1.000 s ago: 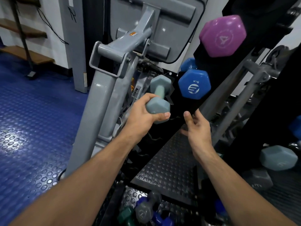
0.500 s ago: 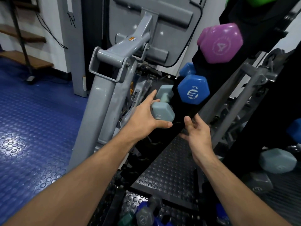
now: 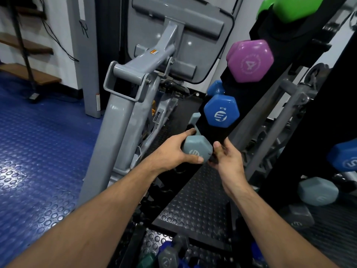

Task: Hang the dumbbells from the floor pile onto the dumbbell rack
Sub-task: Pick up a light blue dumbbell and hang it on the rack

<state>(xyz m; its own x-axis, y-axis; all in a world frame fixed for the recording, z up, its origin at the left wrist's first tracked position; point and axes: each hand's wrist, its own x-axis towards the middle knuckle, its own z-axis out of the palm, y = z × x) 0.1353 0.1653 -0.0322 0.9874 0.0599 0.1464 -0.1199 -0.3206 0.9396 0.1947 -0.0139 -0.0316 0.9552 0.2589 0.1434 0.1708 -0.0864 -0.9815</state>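
- At frame center, the left hand (image 3: 172, 151) is wrapping its grip around a grey-blue dumbbell (image 3: 197, 147), pressing it against the black dumbbell rack (image 3: 212, 132) just below a blue dumbbell (image 3: 221, 111).
- The right hand (image 3: 227, 161) is curling its grip around the rack's lower edge, just beside the grey-blue weight.
- A purple dumbbell (image 3: 251, 61) and a green dumbbell (image 3: 289, 7) are hanging higher, toward the upper right.
- Along the bottom edge, the floor pile (image 3: 170, 256) is lying on studded matting.

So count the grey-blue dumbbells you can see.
2. One grey-blue dumbbell is in the left hand at the rack, below the blue one; another sits low on the right. More may be hidden.
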